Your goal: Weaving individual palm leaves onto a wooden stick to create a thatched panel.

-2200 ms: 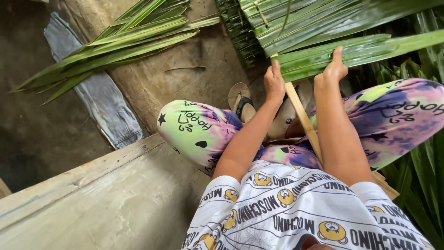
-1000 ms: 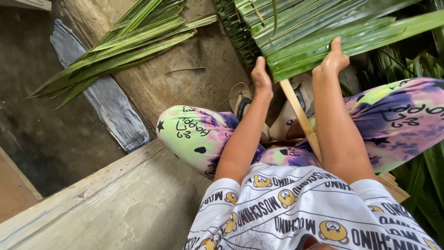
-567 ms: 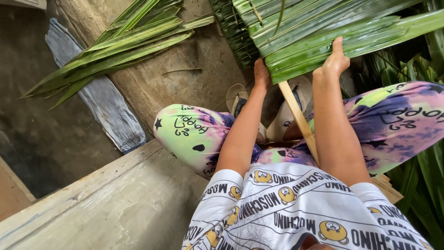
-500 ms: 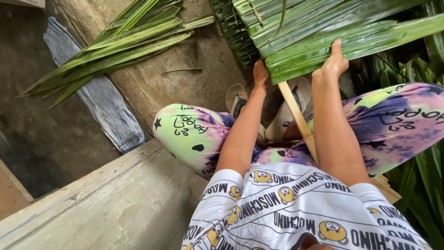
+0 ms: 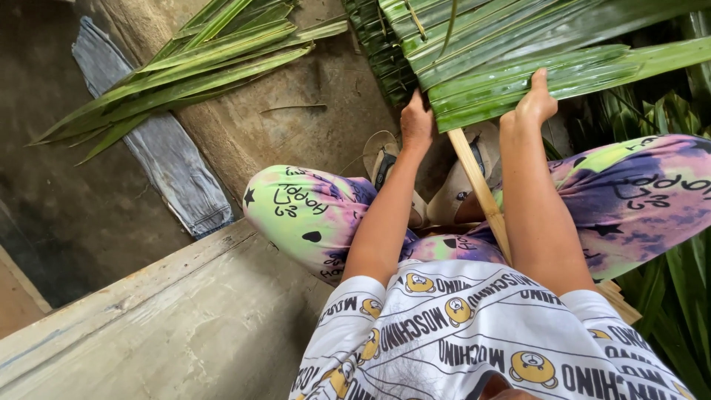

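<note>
Green palm leaf [image 5: 518, 81] pinched in right hand [image 5: 527, 111], left hand [image 5: 416, 127] gripping its near edge

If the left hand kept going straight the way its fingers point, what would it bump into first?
The left hand points up and away from the body, its fingertips at the near edge of the folded green palm leaves on the wooden stick. It would likely meet those leaves first, though depth there is hard to judge.
</note>
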